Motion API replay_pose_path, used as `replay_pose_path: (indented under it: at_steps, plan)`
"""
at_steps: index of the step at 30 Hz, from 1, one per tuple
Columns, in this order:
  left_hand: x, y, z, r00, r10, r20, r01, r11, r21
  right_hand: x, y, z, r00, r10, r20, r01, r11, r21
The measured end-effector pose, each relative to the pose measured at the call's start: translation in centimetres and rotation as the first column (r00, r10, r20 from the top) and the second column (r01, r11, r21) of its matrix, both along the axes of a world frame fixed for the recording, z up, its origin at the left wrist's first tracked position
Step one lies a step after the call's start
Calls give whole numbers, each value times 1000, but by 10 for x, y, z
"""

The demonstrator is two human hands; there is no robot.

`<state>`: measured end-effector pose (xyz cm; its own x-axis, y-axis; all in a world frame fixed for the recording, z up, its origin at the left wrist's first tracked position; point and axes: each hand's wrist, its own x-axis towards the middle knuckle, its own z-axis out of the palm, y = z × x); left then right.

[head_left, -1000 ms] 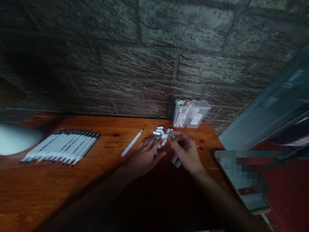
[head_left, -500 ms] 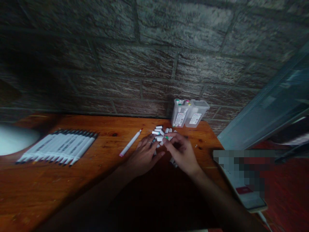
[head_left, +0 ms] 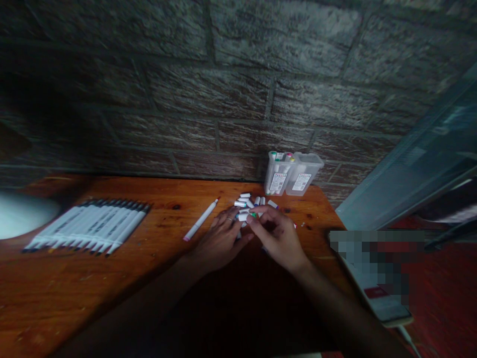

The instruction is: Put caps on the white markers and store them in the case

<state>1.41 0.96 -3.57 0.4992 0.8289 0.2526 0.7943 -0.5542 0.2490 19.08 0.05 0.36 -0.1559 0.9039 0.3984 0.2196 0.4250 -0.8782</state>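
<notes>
A small pile of white marker caps (head_left: 240, 204) with coloured ends lies on the wooden table. Between its thumb and fingertips my right hand (head_left: 281, 237) pinches a white cap with a green end (head_left: 244, 217), low over the near side of the pile. My left hand (head_left: 222, 238) rests with its fingers stretched out at the pile's left edge, and its palm faces down. Both hands hide part of the pile. Just left of my left hand lies an uncapped white marker (head_left: 201, 220), its reddish tip pointing away from me and its other end pink.
A row of white markers with dark ends (head_left: 89, 226) lies at the left. Against the stone wall (head_left: 238, 99) stand a clear plastic case (head_left: 278, 174) with markers inside and a second clear case (head_left: 303, 174). A white rounded object (head_left: 26, 216) juts in at the left edge.
My right hand has shifted slightly left with the green-ended cap, uncovering a cap on the pile's right side. My left hand and the loose marker stay about where they were.
</notes>
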Motion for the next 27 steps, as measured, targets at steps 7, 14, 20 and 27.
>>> replay_pose_path:
  at_steps: [7,14,20,27]
  plan:
    - [-2,1,-2,999,-31,45,31,999,16,-1,-3,2,998,7,62,-7,1000,0]
    - [-5,3,-8,997,-57,59,56,998,24,-4,-8,5,957,71,280,-85,996,39]
    - [-7,3,-17,995,-30,97,25,998,51,-4,-14,6,926,151,345,-180,982,52]
    - [-8,4,-14,995,-73,64,72,997,19,-1,-10,5,927,140,349,-180,980,85]
